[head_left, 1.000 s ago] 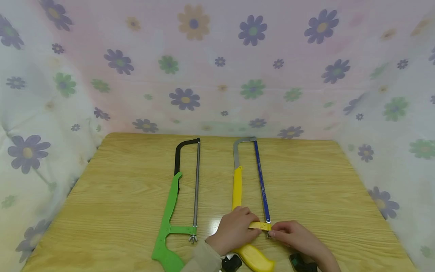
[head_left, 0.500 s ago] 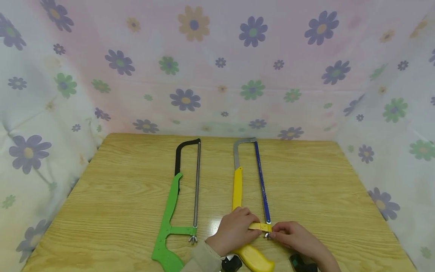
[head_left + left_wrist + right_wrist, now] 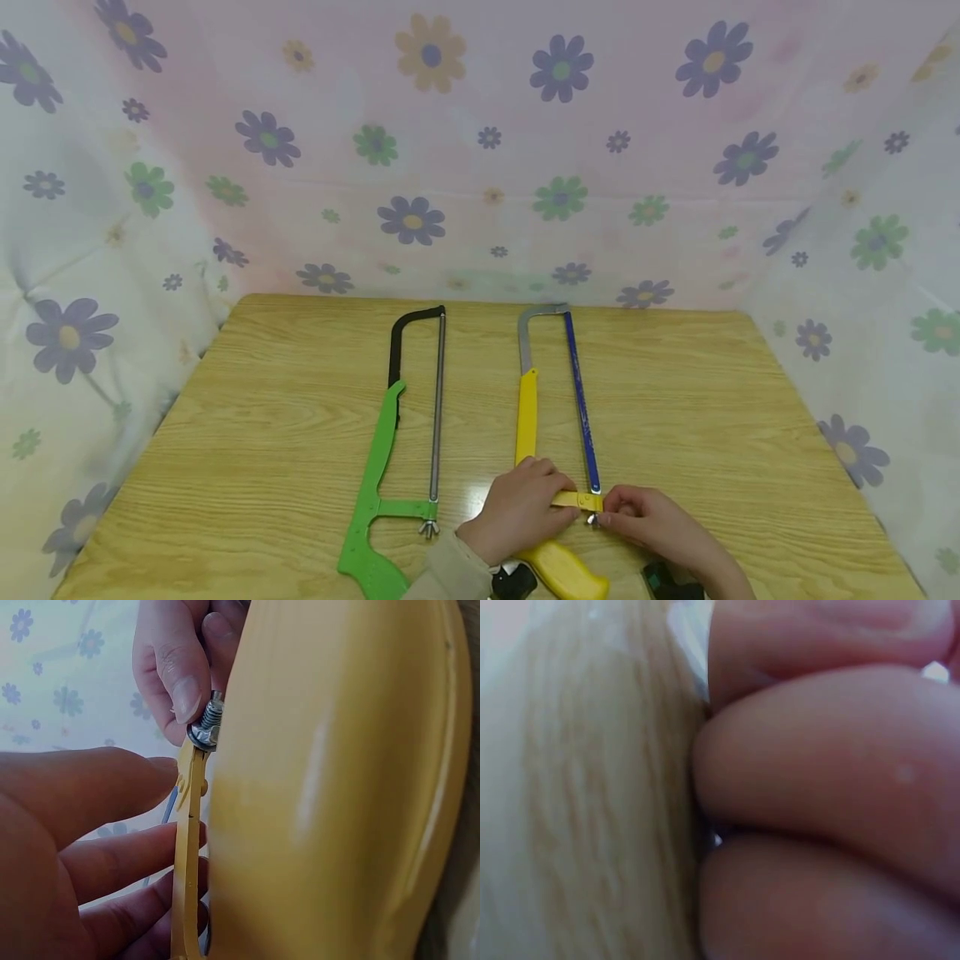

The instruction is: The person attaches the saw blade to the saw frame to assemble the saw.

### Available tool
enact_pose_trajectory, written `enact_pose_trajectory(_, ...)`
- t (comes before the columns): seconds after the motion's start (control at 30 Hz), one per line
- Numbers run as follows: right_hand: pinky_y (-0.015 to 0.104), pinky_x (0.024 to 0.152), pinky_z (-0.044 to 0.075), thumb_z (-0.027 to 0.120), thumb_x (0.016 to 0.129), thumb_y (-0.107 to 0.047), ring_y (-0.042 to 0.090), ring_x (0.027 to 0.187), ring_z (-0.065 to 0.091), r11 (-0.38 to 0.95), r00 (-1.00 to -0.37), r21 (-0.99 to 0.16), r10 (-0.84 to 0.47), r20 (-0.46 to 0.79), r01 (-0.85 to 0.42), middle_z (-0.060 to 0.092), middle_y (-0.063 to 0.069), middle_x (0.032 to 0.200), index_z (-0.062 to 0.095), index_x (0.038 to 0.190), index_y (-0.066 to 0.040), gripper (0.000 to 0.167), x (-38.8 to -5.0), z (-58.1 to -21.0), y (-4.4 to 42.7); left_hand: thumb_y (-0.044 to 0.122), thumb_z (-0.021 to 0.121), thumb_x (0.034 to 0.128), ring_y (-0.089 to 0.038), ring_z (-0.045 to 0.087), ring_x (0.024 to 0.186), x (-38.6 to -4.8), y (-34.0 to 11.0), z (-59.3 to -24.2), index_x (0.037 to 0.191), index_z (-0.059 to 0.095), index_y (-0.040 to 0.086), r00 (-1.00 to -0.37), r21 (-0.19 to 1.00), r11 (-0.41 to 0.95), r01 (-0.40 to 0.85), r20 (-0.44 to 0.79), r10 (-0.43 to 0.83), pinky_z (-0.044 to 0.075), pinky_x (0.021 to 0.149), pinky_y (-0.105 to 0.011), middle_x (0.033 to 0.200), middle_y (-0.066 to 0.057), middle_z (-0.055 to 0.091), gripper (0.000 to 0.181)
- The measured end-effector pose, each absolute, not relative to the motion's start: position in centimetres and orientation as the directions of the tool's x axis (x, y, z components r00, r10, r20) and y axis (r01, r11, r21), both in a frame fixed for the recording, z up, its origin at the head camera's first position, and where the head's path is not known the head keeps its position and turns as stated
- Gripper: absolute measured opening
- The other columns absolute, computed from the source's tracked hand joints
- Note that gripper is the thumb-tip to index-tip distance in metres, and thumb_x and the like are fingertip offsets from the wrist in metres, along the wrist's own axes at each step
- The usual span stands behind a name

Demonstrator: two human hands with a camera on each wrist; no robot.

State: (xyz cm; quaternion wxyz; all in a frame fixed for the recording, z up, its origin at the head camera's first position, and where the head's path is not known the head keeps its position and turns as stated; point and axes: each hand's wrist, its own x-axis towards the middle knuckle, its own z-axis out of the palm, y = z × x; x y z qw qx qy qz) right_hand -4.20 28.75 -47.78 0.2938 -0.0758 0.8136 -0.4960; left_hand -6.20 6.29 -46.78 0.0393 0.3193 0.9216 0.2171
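Note:
A yellow hacksaw [image 3: 528,417] with a grey front bow and a blue blade [image 3: 581,396] lies on the table, its handle toward me. My left hand [image 3: 517,510] holds the saw's yellow crossbar, with the thumb on one side and fingers on the other, as the left wrist view shows. At the crossbar's end, the thumb and fingers of my right hand [image 3: 660,529] pinch a metal wing nut [image 3: 592,520]. Its threaded bolt [image 3: 214,712] pokes out beside the right thumb. In the right wrist view, curled fingers [image 3: 825,750] fill the right side and hide most of the nut.
To the left lies a green hacksaw [image 3: 382,442] with a black bow and its own wing nut [image 3: 428,528]. Flowered cloth [image 3: 480,167] hangs around the back and sides of the wooden table [image 3: 262,417]. Dark wrist devices [image 3: 513,581] sit near the front.
The wing nut has turned between my right fingertips, and its wings show more than a second ago. Both hands and the yellow hacksaw have stayed in place; the head view has shifted slightly.

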Motion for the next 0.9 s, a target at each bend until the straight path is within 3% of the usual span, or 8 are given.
enact_pose_trajectory(0.9, 0.022, 0.040, 0.033, 0.056, 0.087, -0.032, 0.007, 0.043, 0.035, 0.485, -0.807, -0.851, -0.411, -0.424, 0.200, 0.043, -0.002, 0.056, 0.061, 0.090, -0.004, 0.028, -4.21, -47.55, 28.89, 0.048, 0.054, 0.0837, -0.002, 0.043, 0.079, -6.29, 6.41, -46.88, 0.099, 0.064, 0.033, -0.793, 0.427, 0.709, 0.561, 0.033, 0.608, 0.037, 0.058, -0.017, 0.089, 0.017, 0.050, 0.023)
